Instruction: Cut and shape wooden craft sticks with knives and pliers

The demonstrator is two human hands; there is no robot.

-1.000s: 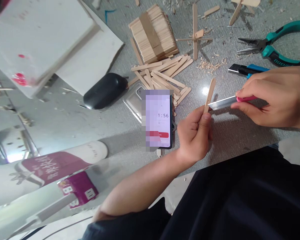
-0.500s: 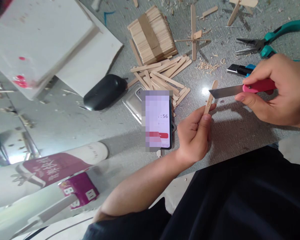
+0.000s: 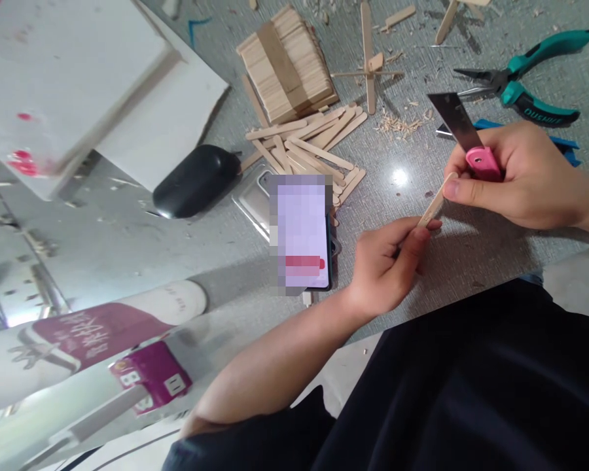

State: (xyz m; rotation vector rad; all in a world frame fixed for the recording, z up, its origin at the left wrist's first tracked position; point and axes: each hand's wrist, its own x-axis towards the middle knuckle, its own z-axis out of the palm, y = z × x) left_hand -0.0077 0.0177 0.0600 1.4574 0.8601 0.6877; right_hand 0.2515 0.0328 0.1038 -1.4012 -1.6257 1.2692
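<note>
Between the thumb and fingers of my left hand point(image 3: 392, 261) is a wooden craft stick point(image 3: 434, 204), slanting up to the right, with a carved mark near my thumb. My right hand point(image 3: 515, 173) is closed around a pink-handled knife point(image 3: 485, 163), whose broad blade point(image 3: 456, 121) points up and left, away from the stick. The right thumb and a finger also touch the stick's upper end. Behind the right hand lie teal-handled needle-nose pliers point(image 3: 510, 78) and a partly hidden blue cutter point(image 3: 567, 147).
Loose craft sticks point(image 3: 319, 144) are heaped beside a banded bundle point(image 3: 285, 62). Crossed sticks point(image 3: 369, 69) and wood shavings point(image 3: 397, 122) lie farther back. A phone point(image 3: 302, 235), a black mouse-shaped object point(image 3: 196, 181), white boards point(image 3: 73, 72) and a purple power socket block point(image 3: 152, 376) occupy the left.
The knife blade has come off the stick and swung upward. My right thumb and finger now meet the stick's tip, and the stick leans more to the right.
</note>
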